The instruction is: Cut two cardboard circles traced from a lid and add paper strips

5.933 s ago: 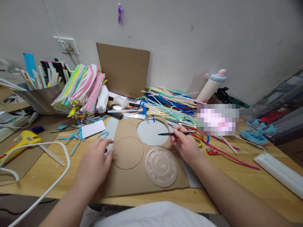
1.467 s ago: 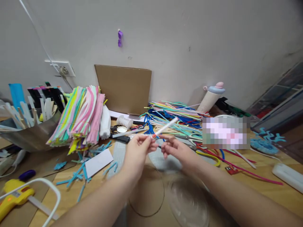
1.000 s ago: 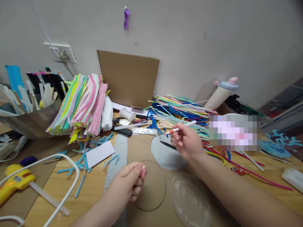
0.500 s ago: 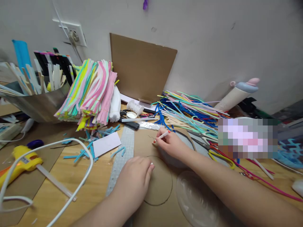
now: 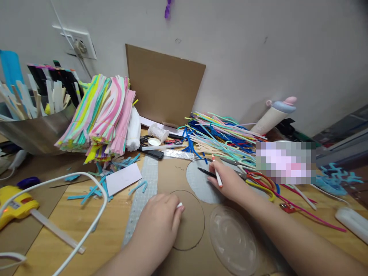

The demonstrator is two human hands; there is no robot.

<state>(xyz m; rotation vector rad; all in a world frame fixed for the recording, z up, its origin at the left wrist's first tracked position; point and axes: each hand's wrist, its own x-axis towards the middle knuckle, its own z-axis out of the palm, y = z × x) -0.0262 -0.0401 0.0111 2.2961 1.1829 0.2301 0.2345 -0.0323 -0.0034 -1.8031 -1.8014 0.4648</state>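
Observation:
My left hand (image 5: 161, 216) rests on a sheet of brown cardboard (image 5: 169, 174), over the left part of a drawn circle. Between its thumb and fingers pokes out a small white cap-like piece (image 5: 179, 205), mostly hidden. A white marker with orange-red ends (image 5: 217, 174) is held in my right hand (image 5: 228, 182), tilted across the fingers. At those fingertips is a slim black pen-like thing (image 5: 205, 171); whether it is gripped I cannot tell. Under the right hand lies a grey rounded piece (image 5: 198, 186). A clear round plastic lid (image 5: 232, 239) sits right of the circle.
Behind stand bundled pipe cleaners (image 5: 100, 115) and loose ones (image 5: 224, 132). Scissors (image 5: 244, 165) lie right of my right hand. At left are a yellow glue gun (image 5: 17, 201), a looped white cable (image 5: 103, 199) and a metal bucket of sticks (image 5: 37, 134).
My right hand has moved right and back from the squiggle on the cardboard, and the marker has swung more upright. The black pen-like thing now shows at its fingers. The view has shifted right.

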